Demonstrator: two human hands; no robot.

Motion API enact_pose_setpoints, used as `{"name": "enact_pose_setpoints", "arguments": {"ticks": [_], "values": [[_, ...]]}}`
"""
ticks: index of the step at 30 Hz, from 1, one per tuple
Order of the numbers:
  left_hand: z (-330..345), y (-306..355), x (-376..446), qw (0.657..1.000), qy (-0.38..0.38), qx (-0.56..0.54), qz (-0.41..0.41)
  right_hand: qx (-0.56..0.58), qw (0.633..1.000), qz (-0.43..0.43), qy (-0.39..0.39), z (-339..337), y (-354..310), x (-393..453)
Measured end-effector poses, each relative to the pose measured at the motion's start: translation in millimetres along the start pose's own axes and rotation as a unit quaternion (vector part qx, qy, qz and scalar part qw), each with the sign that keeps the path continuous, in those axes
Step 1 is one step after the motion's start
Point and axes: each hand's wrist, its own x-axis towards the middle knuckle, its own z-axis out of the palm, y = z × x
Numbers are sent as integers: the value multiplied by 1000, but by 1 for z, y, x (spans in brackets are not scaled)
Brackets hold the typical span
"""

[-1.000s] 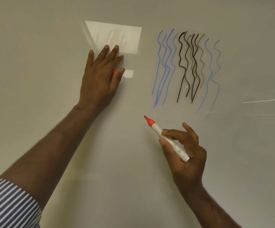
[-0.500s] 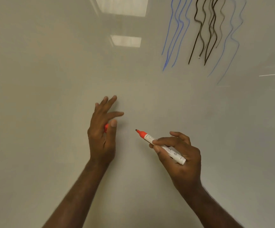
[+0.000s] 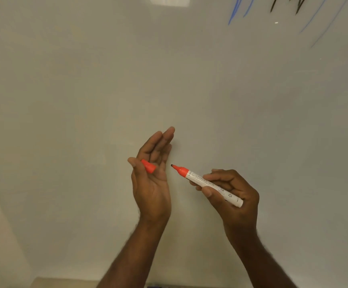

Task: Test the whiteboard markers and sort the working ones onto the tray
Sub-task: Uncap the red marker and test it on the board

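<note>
at frame centre the right hand pinches the uncapped marker, tip aimed at the cap held under the left hand thumb, fingers straight, likely for recapping.

The right grip holds the marker by the middle of its barrel, tip slanting up and left, tail end jutting out down and right of the fingers. The tip stands near the left grip but apart from it. In the left grip the cap lies under the thumb, across the finger bases. The board stands behind both grips. Its pen lines lie well above and right of the right grip.
</note>
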Motion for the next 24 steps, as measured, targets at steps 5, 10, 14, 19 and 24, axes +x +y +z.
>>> {"name": "enact_pose_setpoints", "arguments": {"ticks": [5, 10, 14, 19, 24], "values": [[4, -3, -11, 999, 14, 1, -46, -24, 999, -18, -30, 1, 0, -9], [9, -5, -17, 997, 15, -8, -77, -49, 998, -27, -41, 3, -1, -11], [13, -8, -26, 995, 6, -18, -100, -39, 998, -24, -36, 5, 2, -12], [18, -7, -40, 992, 25, -45, -117, -15, 1000, -14, -20, 6, 7, -11], [25, -2, -42, 992, 30, -37, -115, 65, 998, 25, 3, 10, 1, -4]]}}
